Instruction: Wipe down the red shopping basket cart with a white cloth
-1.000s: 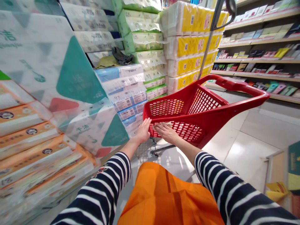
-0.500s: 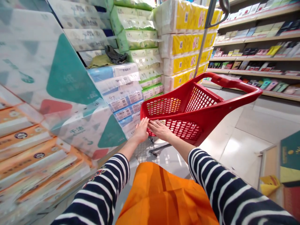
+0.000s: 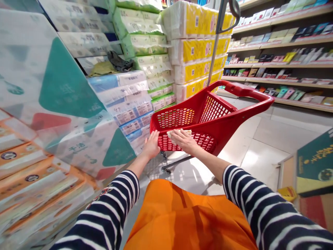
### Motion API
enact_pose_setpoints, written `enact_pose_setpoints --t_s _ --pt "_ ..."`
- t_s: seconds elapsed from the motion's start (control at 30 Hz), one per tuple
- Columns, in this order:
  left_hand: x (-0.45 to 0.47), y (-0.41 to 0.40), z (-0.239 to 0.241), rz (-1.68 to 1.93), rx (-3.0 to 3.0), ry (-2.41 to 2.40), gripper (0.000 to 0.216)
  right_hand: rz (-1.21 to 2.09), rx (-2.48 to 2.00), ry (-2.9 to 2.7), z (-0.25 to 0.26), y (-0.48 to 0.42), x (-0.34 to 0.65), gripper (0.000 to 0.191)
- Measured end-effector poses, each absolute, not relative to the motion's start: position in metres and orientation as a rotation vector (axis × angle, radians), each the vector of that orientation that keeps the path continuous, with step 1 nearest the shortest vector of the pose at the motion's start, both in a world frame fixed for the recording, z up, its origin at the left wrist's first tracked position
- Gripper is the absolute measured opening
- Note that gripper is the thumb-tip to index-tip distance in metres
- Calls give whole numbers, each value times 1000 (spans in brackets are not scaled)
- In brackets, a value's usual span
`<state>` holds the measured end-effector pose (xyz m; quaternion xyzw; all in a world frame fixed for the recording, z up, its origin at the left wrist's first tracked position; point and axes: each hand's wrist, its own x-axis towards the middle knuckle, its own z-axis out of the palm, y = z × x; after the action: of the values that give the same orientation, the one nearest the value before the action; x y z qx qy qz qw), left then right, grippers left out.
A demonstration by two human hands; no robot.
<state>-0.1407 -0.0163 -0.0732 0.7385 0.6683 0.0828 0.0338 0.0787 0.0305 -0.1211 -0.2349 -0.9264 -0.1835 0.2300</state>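
A red plastic shopping cart [image 3: 226,128] with perforated basket walls stands ahead of me, its handle toward the right. My left hand [image 3: 151,145] grips the basket's front corner, fingers curled over the rim. Under my right hand [image 3: 184,140] is a pale cloth [image 3: 187,132], held against the rim of the near side wall. Most of the cloth is covered by the fingers. The cart's caster wheel [image 3: 168,171] shows below the basket.
Tissue packs [image 3: 130,93] are stacked at the left, with dark gloves or cloth [image 3: 119,61] lying on them. Yellow-wrapped packs [image 3: 197,50] and a grey metal pole [image 3: 213,55] stand behind the cart. Shelves of boxed goods [image 3: 288,66] line the right. A green carton [image 3: 314,159] is lower right.
My right hand has slid right along the rim with the cloth, away from my left hand. The left hand stays at the corner. The view has shifted slightly right.
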Motion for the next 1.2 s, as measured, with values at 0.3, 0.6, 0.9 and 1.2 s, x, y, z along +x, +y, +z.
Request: enact_pose_setpoints --t_s 0.3,0.6,0.9,1.2 --pt "-142 -15 -72 224 2259 2055 80 -392 -874 -2635 -176 12 97 48" --pt "-113 -17 -63 240 2317 2124 74 -483 -878 -2382 -126 26 114 44" --pt "-71 -7 -59 129 2442 1990 77 -351 -1041 -2564 -181 9 138 46" --pt "-72 -9 -62 171 2406 2011 80 -417 -1000 -2239 -129 20 147 40"
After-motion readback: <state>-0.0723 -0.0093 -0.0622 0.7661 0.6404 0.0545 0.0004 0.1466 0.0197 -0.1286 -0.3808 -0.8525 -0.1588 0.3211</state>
